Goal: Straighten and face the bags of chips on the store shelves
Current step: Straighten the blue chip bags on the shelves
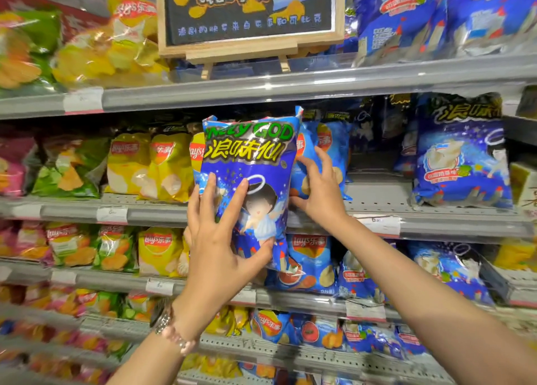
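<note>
We hold 1 blue bag [250,181] off the shelf [377,210]: left hand [215,239] grips it, right hand [316,190] rests open-fingered on a Lay's bag [334,146]. Most rows remain untidy.

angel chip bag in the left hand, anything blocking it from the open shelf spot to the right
Yes: the right hand and the light blue Lay's bags it touches sit between the angel bag and the bare shelf.

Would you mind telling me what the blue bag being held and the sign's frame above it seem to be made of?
Blue bag: thin glossy plastic film, probably; it crinkles and shows bright glare streaks. Sign's frame: pale unpainted wood, by its matte tan look, standing on small easel legs.
</note>
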Motion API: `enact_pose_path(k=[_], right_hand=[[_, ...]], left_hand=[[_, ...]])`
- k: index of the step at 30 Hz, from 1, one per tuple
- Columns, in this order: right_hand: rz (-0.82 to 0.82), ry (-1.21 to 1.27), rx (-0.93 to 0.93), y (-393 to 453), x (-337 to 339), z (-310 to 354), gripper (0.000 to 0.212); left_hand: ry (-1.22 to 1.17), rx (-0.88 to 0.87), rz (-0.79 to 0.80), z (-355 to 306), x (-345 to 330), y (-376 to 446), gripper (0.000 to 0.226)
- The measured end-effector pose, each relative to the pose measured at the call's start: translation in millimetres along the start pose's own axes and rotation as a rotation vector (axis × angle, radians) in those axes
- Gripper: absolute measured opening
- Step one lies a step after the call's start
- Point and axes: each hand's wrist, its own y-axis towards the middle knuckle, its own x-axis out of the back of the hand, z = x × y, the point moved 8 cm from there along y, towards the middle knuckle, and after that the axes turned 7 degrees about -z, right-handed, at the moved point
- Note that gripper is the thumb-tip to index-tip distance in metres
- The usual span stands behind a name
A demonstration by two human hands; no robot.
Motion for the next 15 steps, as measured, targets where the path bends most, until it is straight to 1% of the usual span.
enact_pose_path(k=[3,5,6,7,9,10,11,12,13,15], right_hand=[[0.123,0.000,-0.007,-6,0,-3,0.078],[0.189,0.036,-0.052,-8,5,-5,0.072],[0.174,0.098,-0.092,-9,12,-4,0.066],[0.113,0.189,-0.149,-10,25,-2,0.060],[-0.020,0.465,-0.284,-17,56,7,0.055],[-0.027,0.636,-0.330,-22,67,15,0.052],[0.029,0.789,-0.356,-28,72,24,0.049],[0.096,0.882,-0.357,-34,74,32,0.052],[0.143,0.884,-0.339,-37,75,35,0.061],[0.128,0.769,-0.356,-39,81,23,0.089]], left_hand=[[-0.016,0.006,0.016,-5,-8,3,0.086],[-0.029,0.001,0.020,-10,-15,4,0.084],[-0.037,-0.002,0.021,-13,-19,4,0.084],[-0.045,-0.008,0.020,-18,-23,4,0.083],[-0.047,-0.026,0.009,-26,-32,5,0.083],[-0.049,-0.034,0.005,-32,-37,6,0.083],[-0.052,-0.041,0.006,-38,-43,8,0.084],[-0.058,-0.046,0.010,-44,-50,9,0.083],[-0.065,-0.045,0.019,-52,-57,10,0.083],[-0.085,-0.035,0.046,-65,-72,11,0.084]])
